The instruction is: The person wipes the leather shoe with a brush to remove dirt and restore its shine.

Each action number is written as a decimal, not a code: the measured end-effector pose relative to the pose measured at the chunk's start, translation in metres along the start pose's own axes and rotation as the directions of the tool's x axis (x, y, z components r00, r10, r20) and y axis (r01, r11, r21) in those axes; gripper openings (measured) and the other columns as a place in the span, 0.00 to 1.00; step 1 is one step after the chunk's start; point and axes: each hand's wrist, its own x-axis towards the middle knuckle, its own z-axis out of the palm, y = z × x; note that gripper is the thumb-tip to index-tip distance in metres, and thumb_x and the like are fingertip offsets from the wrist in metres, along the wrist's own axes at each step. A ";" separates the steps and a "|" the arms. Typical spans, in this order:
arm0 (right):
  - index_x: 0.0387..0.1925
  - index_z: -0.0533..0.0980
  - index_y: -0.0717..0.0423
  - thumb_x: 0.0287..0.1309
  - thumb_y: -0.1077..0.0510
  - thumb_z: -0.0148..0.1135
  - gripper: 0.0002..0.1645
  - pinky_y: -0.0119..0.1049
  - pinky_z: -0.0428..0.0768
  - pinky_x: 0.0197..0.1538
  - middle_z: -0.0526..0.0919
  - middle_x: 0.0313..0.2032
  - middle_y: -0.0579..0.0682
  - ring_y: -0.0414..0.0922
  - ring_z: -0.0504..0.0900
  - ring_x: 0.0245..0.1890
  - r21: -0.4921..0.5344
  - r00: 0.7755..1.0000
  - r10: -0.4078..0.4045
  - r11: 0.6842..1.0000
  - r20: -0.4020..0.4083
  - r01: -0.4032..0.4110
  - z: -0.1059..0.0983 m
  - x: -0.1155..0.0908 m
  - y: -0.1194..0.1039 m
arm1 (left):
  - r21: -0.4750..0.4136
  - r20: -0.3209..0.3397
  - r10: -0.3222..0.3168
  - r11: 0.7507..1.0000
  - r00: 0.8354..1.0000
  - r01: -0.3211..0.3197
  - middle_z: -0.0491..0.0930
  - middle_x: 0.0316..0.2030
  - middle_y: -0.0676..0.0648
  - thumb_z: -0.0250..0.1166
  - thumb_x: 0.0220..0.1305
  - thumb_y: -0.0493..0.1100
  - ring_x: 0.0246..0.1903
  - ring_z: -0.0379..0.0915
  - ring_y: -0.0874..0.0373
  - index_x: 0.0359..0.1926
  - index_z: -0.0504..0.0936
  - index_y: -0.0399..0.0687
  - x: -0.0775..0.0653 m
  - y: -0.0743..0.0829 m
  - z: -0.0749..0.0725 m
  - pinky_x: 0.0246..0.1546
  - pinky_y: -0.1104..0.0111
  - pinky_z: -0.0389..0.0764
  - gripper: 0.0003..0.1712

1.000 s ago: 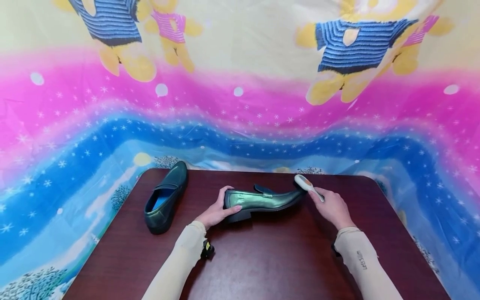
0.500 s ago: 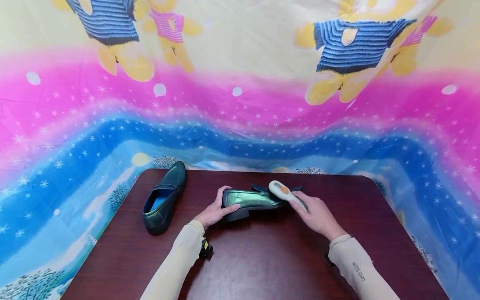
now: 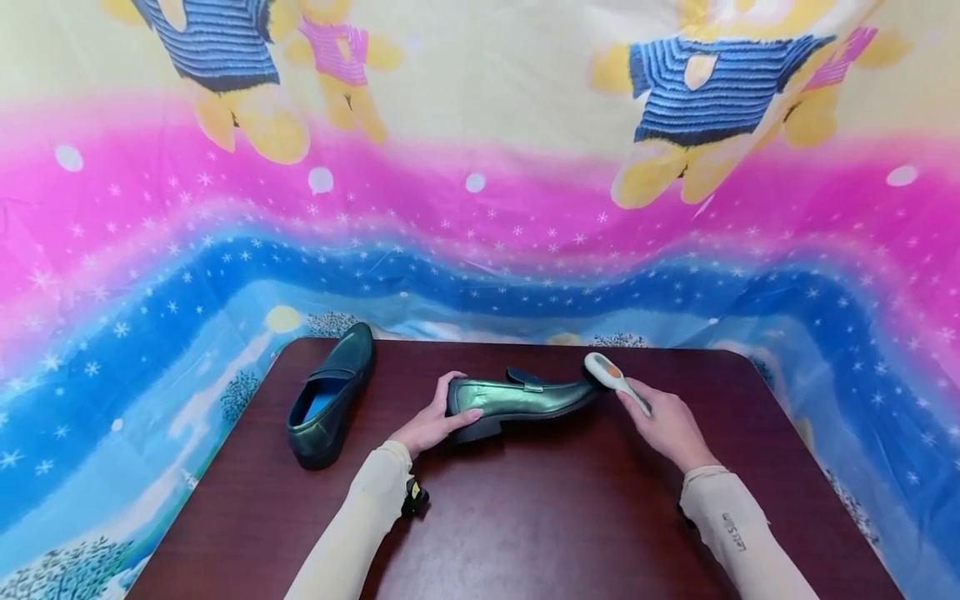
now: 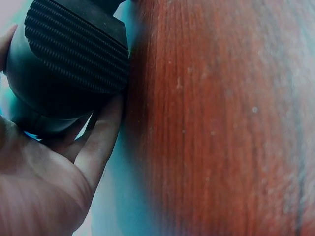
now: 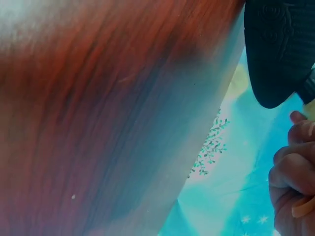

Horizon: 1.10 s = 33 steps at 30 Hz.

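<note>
My left hand [image 3: 431, 422] grips a dark green loafer [image 3: 517, 402] round its heel, thumb on the near side. The toe points right, and the ridged heel underside faces the camera in the left wrist view, where the fingers [image 4: 101, 142] curl under it. In my right hand [image 3: 671, 425] is a white-backed shoe brush [image 3: 609, 370] with an orange spot, held by its handle. Its head meets the tip of the loafer's toe. The right wrist view shows the toe's sole [image 5: 275, 54] above my curled fingers [image 5: 293, 172].
A matching loafer [image 3: 330, 396] with a blue insole stands on the left of the dark red-brown table [image 3: 517, 517]. Behind the table's far edge hangs a patterned cloth [image 3: 480, 225] with bears and snowflakes.
The brush went from the toe back to the loafer's middle half a second ago, and is now at the toe again. The left hand keeps its hold on the heel.
</note>
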 end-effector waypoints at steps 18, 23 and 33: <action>0.67 0.77 0.56 0.77 0.38 0.52 0.33 0.44 0.74 0.41 0.88 0.43 0.55 0.47 0.77 0.33 0.024 0.999 0.009 1.000 0.053 -0.010 -0.004 0.011 -0.035 | 0.011 -0.021 -0.002 1.000 1.000 0.002 0.66 0.68 0.40 0.69 0.62 0.70 0.57 0.74 0.45 0.74 0.50 0.79 0.002 -0.004 0.002 0.62 0.50 0.72 0.48; 0.66 0.78 0.56 0.76 0.41 0.56 0.30 0.41 0.73 0.38 0.86 0.33 0.52 0.43 0.72 0.26 0.026 0.990 -0.052 0.998 0.128 0.049 0.000 0.012 -0.075 | 0.010 -0.028 0.000 1.000 1.000 0.000 0.66 0.68 0.40 0.69 0.62 0.69 0.57 0.74 0.45 0.74 0.50 0.77 0.002 -0.004 0.001 0.62 0.50 0.72 0.48; 0.61 0.82 0.53 0.71 0.45 0.63 0.25 0.39 0.68 0.24 0.83 0.22 0.46 0.41 0.71 0.19 -0.090 0.998 -0.069 0.994 0.013 0.070 0.008 0.004 -0.094 | 0.005 -0.037 0.013 1.000 0.999 -0.012 0.67 0.67 0.40 0.69 0.63 0.68 0.56 0.75 0.45 0.74 0.51 0.74 0.001 -0.003 0.001 0.61 0.51 0.72 0.48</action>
